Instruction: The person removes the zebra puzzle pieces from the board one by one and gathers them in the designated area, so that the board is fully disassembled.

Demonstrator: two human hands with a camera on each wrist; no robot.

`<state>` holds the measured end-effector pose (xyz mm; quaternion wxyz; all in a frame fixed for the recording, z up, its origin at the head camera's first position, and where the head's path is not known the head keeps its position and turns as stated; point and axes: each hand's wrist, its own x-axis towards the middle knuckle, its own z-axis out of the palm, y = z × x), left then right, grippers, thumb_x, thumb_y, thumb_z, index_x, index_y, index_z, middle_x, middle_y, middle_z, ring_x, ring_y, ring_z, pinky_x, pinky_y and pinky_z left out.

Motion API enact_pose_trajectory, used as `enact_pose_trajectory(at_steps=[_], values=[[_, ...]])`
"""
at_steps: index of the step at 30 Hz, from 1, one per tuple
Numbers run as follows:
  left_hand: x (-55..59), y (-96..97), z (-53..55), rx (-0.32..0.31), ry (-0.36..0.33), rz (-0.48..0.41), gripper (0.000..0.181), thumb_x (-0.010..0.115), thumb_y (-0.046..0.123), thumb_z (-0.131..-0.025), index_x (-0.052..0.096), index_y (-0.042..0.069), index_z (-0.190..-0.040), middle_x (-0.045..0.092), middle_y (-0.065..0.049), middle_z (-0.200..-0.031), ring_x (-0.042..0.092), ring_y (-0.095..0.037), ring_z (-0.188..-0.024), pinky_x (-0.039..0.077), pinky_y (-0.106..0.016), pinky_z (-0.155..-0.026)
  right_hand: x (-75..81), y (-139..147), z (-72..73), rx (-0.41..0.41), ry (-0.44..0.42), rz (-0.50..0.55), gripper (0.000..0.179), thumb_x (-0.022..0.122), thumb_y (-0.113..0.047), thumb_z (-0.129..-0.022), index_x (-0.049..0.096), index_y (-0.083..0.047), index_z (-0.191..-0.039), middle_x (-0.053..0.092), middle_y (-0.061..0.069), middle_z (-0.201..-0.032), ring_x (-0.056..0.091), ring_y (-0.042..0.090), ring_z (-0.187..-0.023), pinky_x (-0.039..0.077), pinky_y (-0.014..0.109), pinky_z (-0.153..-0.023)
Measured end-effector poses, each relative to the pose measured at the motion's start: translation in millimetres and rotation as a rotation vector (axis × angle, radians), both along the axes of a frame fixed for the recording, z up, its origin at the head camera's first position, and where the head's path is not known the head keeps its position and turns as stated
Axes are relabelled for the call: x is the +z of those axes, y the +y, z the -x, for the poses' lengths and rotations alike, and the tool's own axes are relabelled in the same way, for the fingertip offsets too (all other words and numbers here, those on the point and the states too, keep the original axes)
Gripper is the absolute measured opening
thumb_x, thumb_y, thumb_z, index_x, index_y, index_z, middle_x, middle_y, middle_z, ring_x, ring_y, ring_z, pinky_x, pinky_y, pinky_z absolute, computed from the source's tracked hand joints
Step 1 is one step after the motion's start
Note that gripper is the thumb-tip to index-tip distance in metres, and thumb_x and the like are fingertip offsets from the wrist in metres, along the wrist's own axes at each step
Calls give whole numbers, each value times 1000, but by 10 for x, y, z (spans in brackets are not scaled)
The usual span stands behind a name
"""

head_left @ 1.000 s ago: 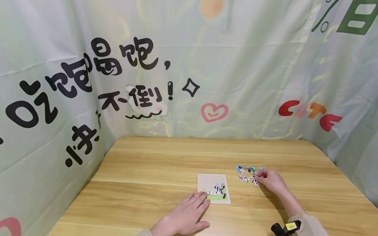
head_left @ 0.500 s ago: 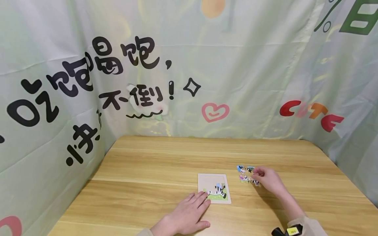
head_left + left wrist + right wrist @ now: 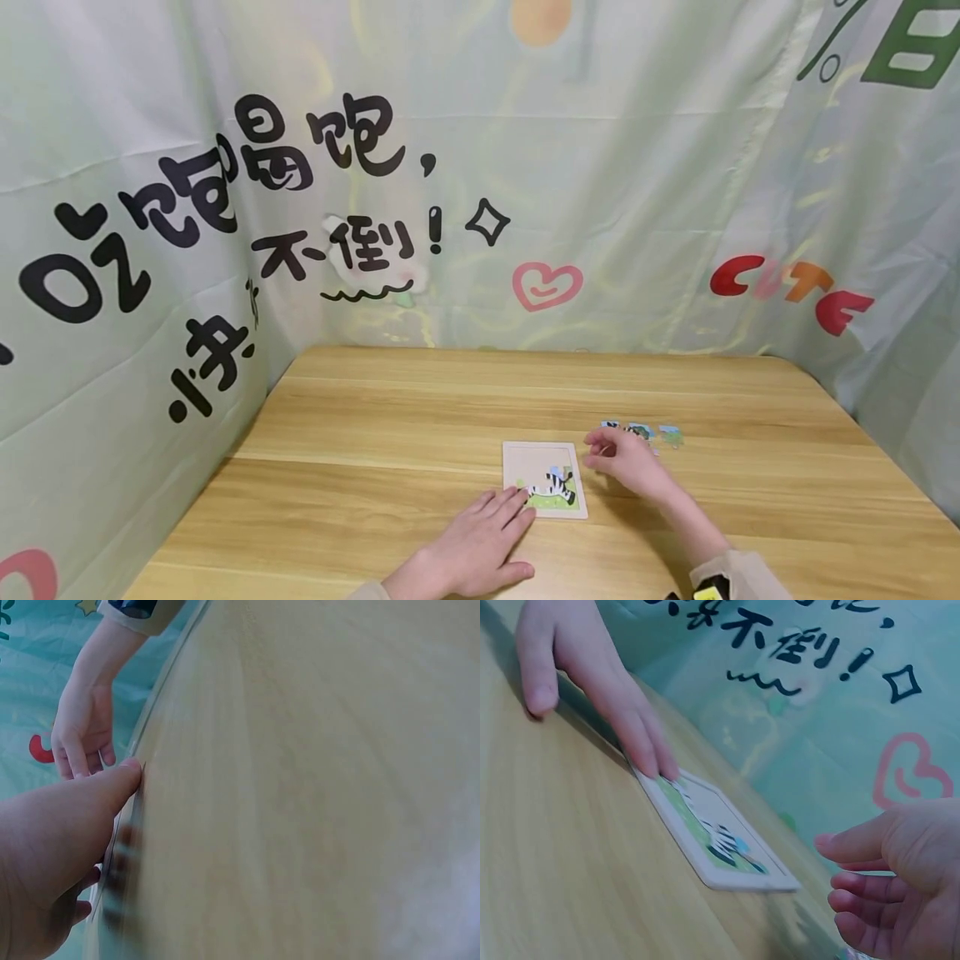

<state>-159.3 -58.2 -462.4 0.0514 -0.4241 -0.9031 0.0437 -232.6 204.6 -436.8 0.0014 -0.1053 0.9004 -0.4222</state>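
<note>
A small puzzle board [image 3: 528, 460] with a pale frame lies on the table, its lower part filled with zebra and green grass pieces [image 3: 557, 492]. My left hand [image 3: 480, 542] lies flat with straight fingers, the fingertips on the board's lower left corner. In the left wrist view that hand's thumb [image 3: 112, 784] shows along the table. My right hand [image 3: 628, 461] hovers just right of the board, thumb apart from loosely bent fingers; in the right wrist view nothing shows between them. Loose puzzle pieces [image 3: 671, 435] lie behind the right hand, some of them hidden by it.
The wooden table [image 3: 375, 417] reaches back to a printed curtain [image 3: 637, 208] that hangs behind it and on both sides. A black device with a yellow label [image 3: 711, 590] sits on the right wrist.
My right hand has moved left from over the loose pieces towards the board, uncovering the rightmost piece and covering others. The left hand has stayed on the board.
</note>
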Motion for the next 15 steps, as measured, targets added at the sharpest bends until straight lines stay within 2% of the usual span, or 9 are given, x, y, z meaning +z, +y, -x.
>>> enact_pose_trajectory(at_steps=[7,10,15], values=[[-9,1,10,0,-6,-2,70,23,60,-93,36,12,-143,28,-10,-149,25,-23,-137,27,-38,-108,-61,-162,-31,69,-4,-9,29,74,-10,-76,64,2,-100,57,2,-82,51,14,-74,45,24,-63],[-7,0,11,-1,-7,0,71,22,60,-94,36,12,-143,28,-10,-150,25,-23,-137,27,-38,-108,-92,-186,-43,121,22,-29,31,76,-10,-74,64,3,-99,57,3,-82,51,15,-74,44,25,-63],[-7,-1,10,-2,-10,0,71,22,60,-94,36,11,-143,28,-10,-150,24,-23,-137,27,-38,-108,-119,-214,-69,140,22,-51,33,77,-10,-72,64,3,-100,55,3,-83,50,16,-75,44,24,-64]])
